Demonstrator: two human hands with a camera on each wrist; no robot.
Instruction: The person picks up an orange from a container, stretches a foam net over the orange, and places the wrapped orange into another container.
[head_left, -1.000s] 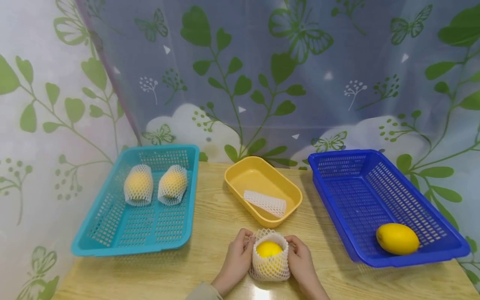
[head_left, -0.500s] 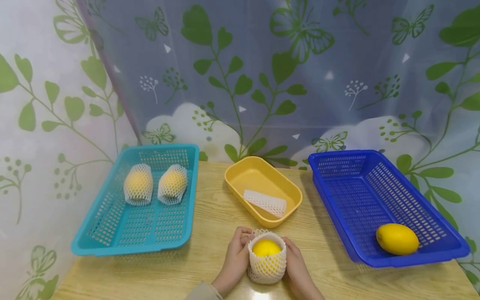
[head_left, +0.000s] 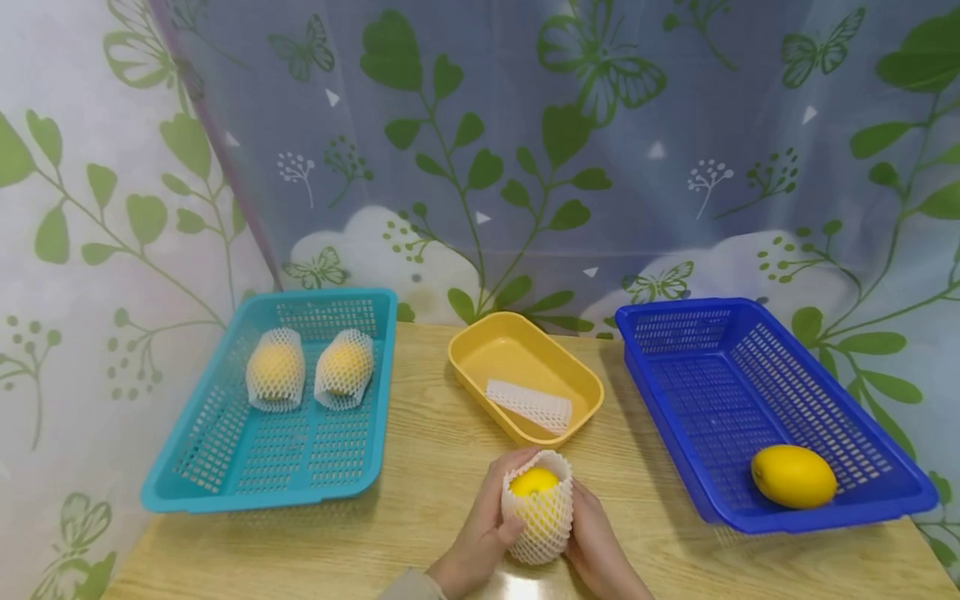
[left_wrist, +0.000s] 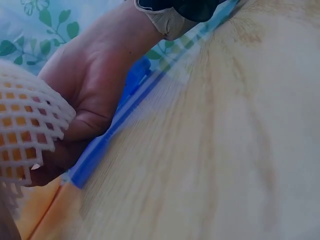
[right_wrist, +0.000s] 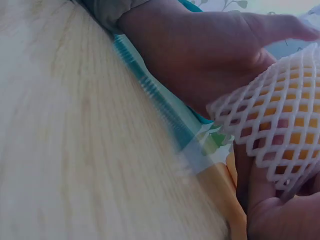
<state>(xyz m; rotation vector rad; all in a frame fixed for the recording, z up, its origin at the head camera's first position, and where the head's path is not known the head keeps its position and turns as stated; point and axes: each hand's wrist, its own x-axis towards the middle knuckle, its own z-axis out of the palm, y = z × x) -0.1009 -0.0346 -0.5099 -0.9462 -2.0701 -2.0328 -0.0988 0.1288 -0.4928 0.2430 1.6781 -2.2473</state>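
Note:
Low in the middle of the head view, a yellow lemon point(head_left: 534, 481) stands inside a white foam net sleeve point(head_left: 542, 527), its top showing through the open end. My left hand point(head_left: 480, 527) grips the left side of the net, thumb across its front. On the opposite side my right hand point(head_left: 597, 540) holds the net, its fingers partly hidden behind it. The left wrist view shows the right hand's fingers curled at the net's edge point(left_wrist: 30, 120). In the right wrist view the left thumb lies over the net point(right_wrist: 280, 120).
A teal basket point(head_left: 300, 502) at left holds two lemons in nets point(head_left: 276, 368). Behind my hands, a yellow tray point(head_left: 517, 333) contains a flat foam net point(head_left: 530, 404). At right, a blue basket point(head_left: 675, 450) has one bare lemon point(head_left: 793, 477). A patterned curtain point(head_left: 480, 167) hangs behind.
The netted lemon has tilted more upright and the net reaches higher around it. My left hand has shifted from the net's upper edge to wrap its side, thumb now in front.

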